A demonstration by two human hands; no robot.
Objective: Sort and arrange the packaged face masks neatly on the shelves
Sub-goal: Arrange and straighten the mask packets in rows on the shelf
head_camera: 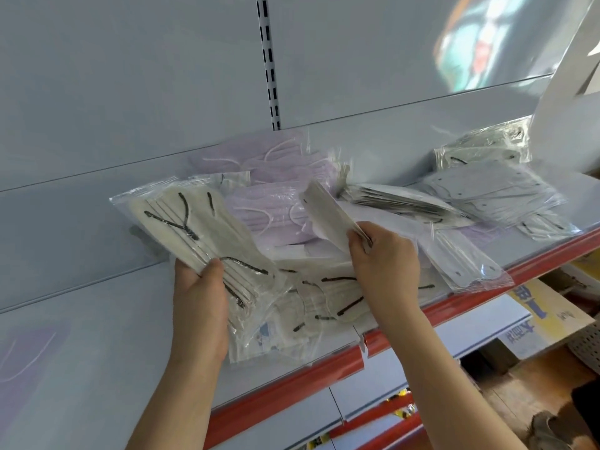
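**Mask sorting on shelf: both hands loaded, pile unsorted**

Left hand (201, 297), at 7 o'clock of frame: fingers and thumb curled round the lower end of a cream mask pack (191, 228) with black ear loops. Pack is lifted off the shelf (285, 381) and tilted up toward 11 o'clock.

Below and to the right of it, at 6 o'clock, more cream packs (318, 303) lie loose and overlapping, some hanging past the red shelf edge.

Centre, toward 12 o'clock: lilac packs (269, 209) with white loops, stacked unevenly against the back panel (130, 92).

Right hand (386, 264), just right of centre: fingers curled, pinching the lower end of a thin white pack (328, 216), raised over the lilac ones. Motion blur here; I cannot tell whether it is 1 pack or 2 pressed together.

At 2 to 3 o'clock: grey packs (487, 196) fanned and sliding over each other, 1 clear-wrapped pack (467, 264) overhanging the edge toward 4 o'clock.

Risks, as judged:
- Wrappers look slick; with each hand holding only 1 end, a pack could slip out and fall to lower shelves.
- Overhanging cream and grey packs could be knocked off by a forearm crossing the edge.
- Setting either pack down on the uneven heap would likely start a slide.
- Cream and white look alike, so mis-sorting is possible.
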